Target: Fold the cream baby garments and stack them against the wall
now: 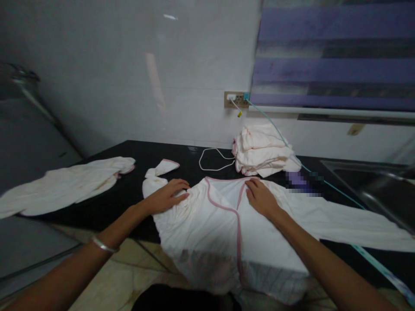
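A white long-sleeved robe-like top [207, 233] with pink trim lies spread over the black counter [181, 147], its lower part hanging over the front edge. My left hand [170, 196] rests on its left shoulder, where the cloth is gathered in creases; the thumb is apart from the fingers. Near the neckline, my right hand [261, 198] lies on the cloth with its fingertips at the pink trim. The right sleeve stretches out along the counter, while the left sleeve is bunched and bent with its cuff pointing away.
Another white garment [78, 181] lies at the left. Folded white garments [264, 149] are stacked at the back, beside a white cord [207, 151]. A blue-green cable [269, 119] runs from the wall socket [238, 99] past the stack. A metal sink [372, 185] is at the right.
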`<state>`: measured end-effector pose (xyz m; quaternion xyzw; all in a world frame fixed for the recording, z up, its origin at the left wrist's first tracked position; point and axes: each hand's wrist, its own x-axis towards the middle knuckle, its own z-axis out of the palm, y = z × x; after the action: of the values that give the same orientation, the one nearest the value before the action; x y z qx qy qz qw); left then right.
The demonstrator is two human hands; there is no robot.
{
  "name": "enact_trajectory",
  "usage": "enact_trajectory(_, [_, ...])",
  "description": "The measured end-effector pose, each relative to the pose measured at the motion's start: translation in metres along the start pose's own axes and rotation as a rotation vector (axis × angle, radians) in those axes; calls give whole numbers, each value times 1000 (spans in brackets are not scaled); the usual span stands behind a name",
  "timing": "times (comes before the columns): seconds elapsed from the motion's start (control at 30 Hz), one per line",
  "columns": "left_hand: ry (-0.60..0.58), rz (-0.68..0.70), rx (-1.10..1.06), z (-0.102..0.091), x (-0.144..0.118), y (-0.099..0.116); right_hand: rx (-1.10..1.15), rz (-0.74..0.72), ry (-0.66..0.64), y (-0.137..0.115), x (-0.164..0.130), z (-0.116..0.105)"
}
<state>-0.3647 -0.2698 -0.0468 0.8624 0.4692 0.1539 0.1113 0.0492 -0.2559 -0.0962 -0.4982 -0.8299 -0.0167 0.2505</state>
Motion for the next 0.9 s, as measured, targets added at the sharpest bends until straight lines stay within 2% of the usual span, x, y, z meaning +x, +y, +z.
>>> enact_trajectory(0.13, [-78, -71, 100, 5, -22, -32, -19, 4, -11, 4, -2, -1])
enact_trajectory(0.23, [-4, -184, 217, 2, -36, -74, -44, 23, 1, 11, -5, -2])
enact_trajectory(0.33, [101, -280, 317, -12, -55, -122, -78, 53, 21, 17, -8, -4])
enact_trajectory(0.43, [51, -231, 340, -30, -71, -153, -102, 78, 24, 19, -9, -5])
enact_trajectory(0.5, [22, -262, 374, -40, -76, -162, -113, 80, 18, 19, -9, -6])
enact_trajectory(0.63, [111, -499, 440, -57, -79, -172, -129, 77, 4, 17, -9, -9])
enact_trajectory(0.7, [99, -528, 434, -69, -81, -181, -134, 83, 1, 17, -9, -10])
enact_trajectory(0.8, [31, -517, 380, -97, -83, -192, -137, 84, 1, 15, -9, -13])
enact_trajectory(0.9, [66, -643, 235, -136, -82, -188, -143, 79, -3, 13, -9, -15])
